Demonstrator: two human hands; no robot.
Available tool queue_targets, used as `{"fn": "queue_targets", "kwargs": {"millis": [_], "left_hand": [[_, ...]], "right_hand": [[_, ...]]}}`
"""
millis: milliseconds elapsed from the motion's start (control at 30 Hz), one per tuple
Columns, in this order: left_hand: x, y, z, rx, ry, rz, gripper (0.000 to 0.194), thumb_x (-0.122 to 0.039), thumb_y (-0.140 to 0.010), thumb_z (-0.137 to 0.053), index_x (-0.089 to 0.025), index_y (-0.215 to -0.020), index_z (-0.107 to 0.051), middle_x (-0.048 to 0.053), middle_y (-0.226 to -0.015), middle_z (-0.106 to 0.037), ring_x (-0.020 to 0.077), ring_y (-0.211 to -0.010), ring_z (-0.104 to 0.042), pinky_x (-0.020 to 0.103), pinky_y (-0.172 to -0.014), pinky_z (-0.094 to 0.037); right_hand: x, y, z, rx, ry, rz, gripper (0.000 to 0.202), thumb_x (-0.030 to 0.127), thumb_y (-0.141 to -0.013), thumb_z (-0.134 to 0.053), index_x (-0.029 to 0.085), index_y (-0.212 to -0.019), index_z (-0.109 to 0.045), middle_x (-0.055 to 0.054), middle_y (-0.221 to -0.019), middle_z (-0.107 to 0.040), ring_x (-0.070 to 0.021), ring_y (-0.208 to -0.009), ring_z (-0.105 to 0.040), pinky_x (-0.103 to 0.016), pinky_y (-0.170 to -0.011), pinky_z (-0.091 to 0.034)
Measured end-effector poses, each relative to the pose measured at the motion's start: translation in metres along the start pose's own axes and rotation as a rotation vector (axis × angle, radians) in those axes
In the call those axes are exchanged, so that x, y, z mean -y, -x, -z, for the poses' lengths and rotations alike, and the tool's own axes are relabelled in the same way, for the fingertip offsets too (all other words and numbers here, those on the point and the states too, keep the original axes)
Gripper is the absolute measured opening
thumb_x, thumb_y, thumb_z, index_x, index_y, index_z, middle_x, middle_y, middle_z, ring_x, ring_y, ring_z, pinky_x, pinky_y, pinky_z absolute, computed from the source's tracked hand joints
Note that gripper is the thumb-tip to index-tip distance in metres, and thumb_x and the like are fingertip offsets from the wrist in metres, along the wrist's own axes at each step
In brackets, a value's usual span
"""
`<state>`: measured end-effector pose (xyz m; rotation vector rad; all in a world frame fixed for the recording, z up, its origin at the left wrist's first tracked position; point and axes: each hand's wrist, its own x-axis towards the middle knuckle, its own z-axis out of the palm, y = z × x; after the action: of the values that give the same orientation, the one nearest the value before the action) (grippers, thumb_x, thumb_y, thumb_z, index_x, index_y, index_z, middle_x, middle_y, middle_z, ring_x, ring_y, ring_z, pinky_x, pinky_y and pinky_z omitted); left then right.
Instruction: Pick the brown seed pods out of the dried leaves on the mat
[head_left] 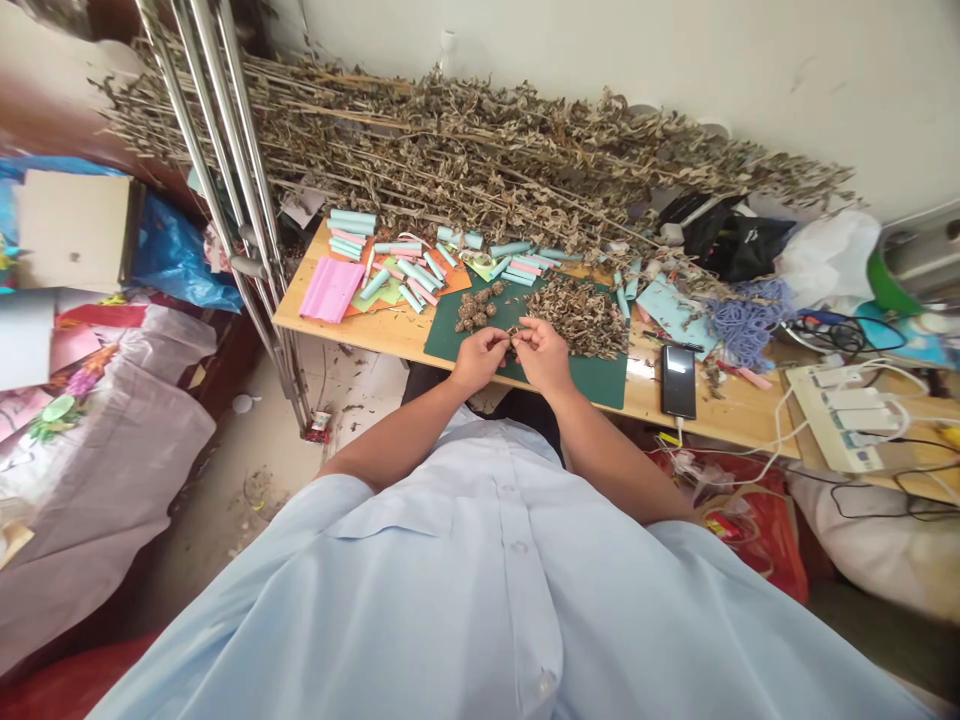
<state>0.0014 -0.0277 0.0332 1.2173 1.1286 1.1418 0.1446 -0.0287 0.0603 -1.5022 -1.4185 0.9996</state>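
Observation:
Both my hands meet over the front edge of a dark green cutting mat [606,385]. My left hand [480,358] and my right hand [543,352] pinch a small bit of dried leaf [513,334] between their fingertips; most of it is hidden by the fingers. Just beyond my left hand sits a cluster of brown leaf balls [478,306]. To the right of my right hand, a loose heap of dried leaves [581,315] covers much of the mat.
Rolled blue and pink paper tubes [416,272] and a pink sheet stack [331,289] lie left on the wooden table [307,312]. Long dried plant stalks [450,150] fill the back. A phone [679,381], blue yarn [750,322] and a power strip [836,415] are right; metal crutches [244,200] lean left.

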Motion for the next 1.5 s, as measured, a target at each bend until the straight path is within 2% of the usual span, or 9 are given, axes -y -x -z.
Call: {"fn": "queue_targets", "kwargs": {"millis": [333,567,900,1033,1267,1500], "left_hand": [[-0.004,0.003,0.001,0.022,-0.059,-0.047,0.012,-0.026,-0.089,-0.059,-0.017,-0.087,-0.066,-0.003,-0.059,-0.058,0.0099,-0.053,-0.053,0.022,-0.055,-0.039],[0.0,0.001,0.001,0.033,-0.072,-0.054,0.012,-0.025,-0.089,-0.057,-0.016,-0.088,-0.065,-0.003,-0.062,-0.06,0.01,-0.054,-0.055,0.022,-0.056,-0.042],[0.003,0.0,0.001,0.04,-0.073,-0.055,0.015,-0.028,-0.09,-0.056,-0.016,-0.089,-0.065,-0.001,-0.065,-0.063,0.0101,-0.055,-0.056,0.022,-0.056,-0.042],[0.003,0.0,0.001,0.038,-0.084,-0.053,0.015,-0.028,-0.09,-0.056,-0.016,-0.089,-0.066,-0.002,-0.065,-0.063,0.01,-0.055,-0.057,0.022,-0.056,-0.042],[0.0,0.001,0.003,0.063,-0.061,-0.035,0.014,-0.027,-0.088,-0.057,-0.015,-0.088,-0.065,-0.003,-0.061,-0.059,0.0091,-0.053,-0.054,0.021,-0.054,-0.04],[-0.004,0.001,0.005,0.105,-0.018,-0.045,0.013,-0.026,-0.088,-0.058,-0.015,-0.087,-0.065,-0.001,-0.066,-0.062,0.0086,-0.054,-0.053,0.022,-0.055,-0.041]], "right_hand": [[-0.004,-0.003,-0.002,-0.035,0.011,-0.005,0.048,0.034,-0.077,-0.063,0.02,-0.122,-0.056,-0.002,-0.088,-0.07,-0.015,-0.07,-0.062,-0.031,-0.068,-0.055],[0.0,-0.005,-0.007,-0.079,-0.125,-0.098,0.048,0.029,-0.071,-0.064,0.021,-0.117,-0.054,0.001,-0.081,-0.067,-0.0122,-0.058,-0.057,-0.026,-0.055,-0.049],[0.0,-0.005,-0.013,-0.128,-0.2,-0.134,0.045,0.029,-0.07,-0.062,0.022,-0.114,-0.053,0.003,-0.08,-0.064,-0.0098,-0.054,-0.053,-0.025,-0.055,-0.047],[0.004,-0.003,-0.015,-0.145,-0.27,-0.184,0.046,0.027,-0.067,-0.062,0.022,-0.113,-0.053,0.003,-0.08,-0.064,-0.0094,-0.054,-0.052,-0.023,-0.05,-0.042],[0.012,-0.002,-0.011,-0.075,-0.383,-0.249,0.049,0.026,-0.064,-0.063,0.023,-0.112,-0.053,0.003,-0.081,-0.061,-0.0085,-0.051,-0.049,-0.02,-0.04,-0.027],[0.016,-0.003,-0.004,0.014,-0.4,-0.263,0.053,0.026,-0.061,-0.066,0.022,-0.113,-0.055,0.004,-0.077,-0.061,-0.01,-0.051,-0.051,-0.021,-0.037,-0.024]]}}
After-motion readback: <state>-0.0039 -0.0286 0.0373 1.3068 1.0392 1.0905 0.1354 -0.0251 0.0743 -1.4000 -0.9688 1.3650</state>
